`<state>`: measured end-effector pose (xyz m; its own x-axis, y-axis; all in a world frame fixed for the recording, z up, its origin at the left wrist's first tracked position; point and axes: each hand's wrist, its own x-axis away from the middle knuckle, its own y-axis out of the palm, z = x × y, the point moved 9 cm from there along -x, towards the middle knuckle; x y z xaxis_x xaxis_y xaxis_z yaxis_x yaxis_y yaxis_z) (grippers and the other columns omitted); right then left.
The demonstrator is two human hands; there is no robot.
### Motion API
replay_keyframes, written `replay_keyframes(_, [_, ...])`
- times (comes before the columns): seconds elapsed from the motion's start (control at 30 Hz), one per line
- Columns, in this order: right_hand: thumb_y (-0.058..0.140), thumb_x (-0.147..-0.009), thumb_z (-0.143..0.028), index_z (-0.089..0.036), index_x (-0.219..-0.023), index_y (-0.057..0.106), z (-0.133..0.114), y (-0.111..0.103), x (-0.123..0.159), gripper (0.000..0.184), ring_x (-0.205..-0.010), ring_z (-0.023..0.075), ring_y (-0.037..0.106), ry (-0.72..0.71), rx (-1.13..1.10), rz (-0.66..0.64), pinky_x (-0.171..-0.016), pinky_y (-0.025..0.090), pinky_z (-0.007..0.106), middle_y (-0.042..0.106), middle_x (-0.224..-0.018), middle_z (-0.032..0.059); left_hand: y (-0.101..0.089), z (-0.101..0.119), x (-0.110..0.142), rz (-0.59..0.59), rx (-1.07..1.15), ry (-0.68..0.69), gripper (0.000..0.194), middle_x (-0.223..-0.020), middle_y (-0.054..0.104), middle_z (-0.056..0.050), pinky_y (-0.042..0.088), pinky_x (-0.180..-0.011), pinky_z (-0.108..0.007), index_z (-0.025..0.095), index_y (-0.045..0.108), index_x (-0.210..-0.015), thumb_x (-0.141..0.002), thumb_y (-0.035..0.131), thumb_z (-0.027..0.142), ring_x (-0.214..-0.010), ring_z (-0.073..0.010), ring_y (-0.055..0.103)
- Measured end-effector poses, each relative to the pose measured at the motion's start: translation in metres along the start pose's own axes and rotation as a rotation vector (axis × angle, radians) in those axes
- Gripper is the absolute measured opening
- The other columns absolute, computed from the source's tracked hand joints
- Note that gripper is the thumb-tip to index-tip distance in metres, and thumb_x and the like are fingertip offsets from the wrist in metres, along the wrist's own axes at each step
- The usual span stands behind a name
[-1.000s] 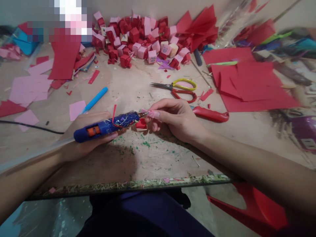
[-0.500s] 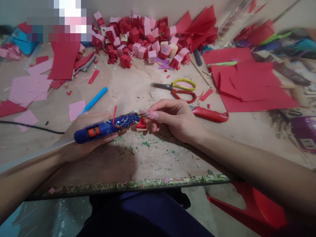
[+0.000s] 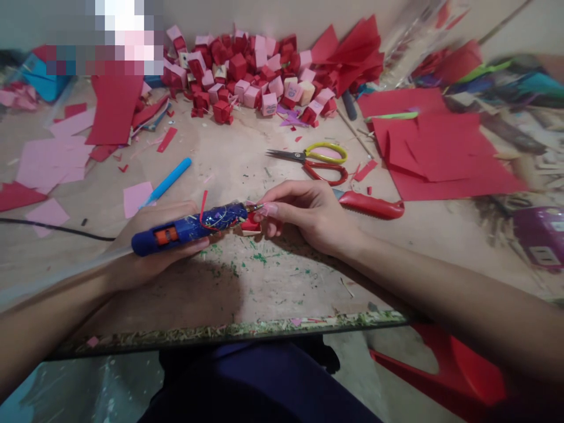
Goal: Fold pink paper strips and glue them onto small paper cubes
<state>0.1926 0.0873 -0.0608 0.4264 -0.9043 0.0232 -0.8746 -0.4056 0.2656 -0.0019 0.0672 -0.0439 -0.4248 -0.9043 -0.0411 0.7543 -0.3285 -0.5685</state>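
My left hand (image 3: 150,241) is wrapped round a blue glue gun (image 3: 189,226) that lies almost level, its metal tip pointing right. My right hand (image 3: 308,214) pinches a small pink paper piece (image 3: 267,207) right at that tip. Just below the tip, a small red paper box (image 3: 251,225) rests on the wooden table (image 3: 247,164), partly hidden by my fingers. The glue gun's black cord (image 3: 53,228) runs off to the left.
A heap of red and pink paper cubes (image 3: 251,76) lies at the back. Scissors with yellow and red handles (image 3: 315,161), a red-handled cutter (image 3: 370,205) and a blue pen (image 3: 170,179) lie nearby. Red sheets (image 3: 440,153) cover the right, pink squares (image 3: 53,158) the left.
Hardly anything moved: both hands keep their hold, and the view has shifted slightly so the table things sit a little lower and to the left.
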Motion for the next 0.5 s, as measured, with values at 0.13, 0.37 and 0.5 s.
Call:
replay_keyframes(0.13, [0.085, -0.085, -0.029, -0.014, -0.087, 0.079, 0.001, -0.002, 0.000, 0.017, -0.055, 0.0107, 0.067, 0.023, 0.018, 0.027, -0.055, 0.056, 0.022, 0.073, -0.064, 0.0012, -0.013, -0.023, 0.006, 0.084, 0.064, -0.142, 0.018, -0.090, 0.078, 0.002, 0.062, -0.082, -0.033, 0.027, 0.079, -0.096, -0.089, 0.073, 0.043, -0.082, -0.0189, 0.071])
replay_keyframes(0.37, [0.085, -0.086, -0.026, -0.016, -0.088, 0.079, 0.000, -0.002, 0.000, 0.013, -0.052, 0.0110, 0.065, 0.010, -0.003, 0.041, -0.052, 0.053, 0.023, 0.068, -0.058, -0.0017, -0.013, -0.037, 0.014, 0.085, 0.252, -0.293, 0.026, -0.122, 0.079, 0.000, 0.052, -0.115, -0.046, 0.030, 0.079, -0.116, -0.093, 0.072, 0.040, -0.117, -0.0245, 0.073])
replay_keyframes(0.5, [0.085, -0.085, -0.025, -0.017, -0.090, 0.079, -0.004, -0.005, 0.000, 0.011, -0.049, 0.0096, 0.060, 0.004, 0.065, 0.040, -0.047, 0.046, 0.021, 0.067, -0.056, -0.0024, -0.008, -0.031, 0.012, 0.031, 0.287, -0.333, 0.028, -0.126, 0.078, -0.003, 0.052, -0.115, -0.047, 0.028, 0.079, -0.118, -0.095, 0.068, 0.038, -0.125, -0.0271, 0.070])
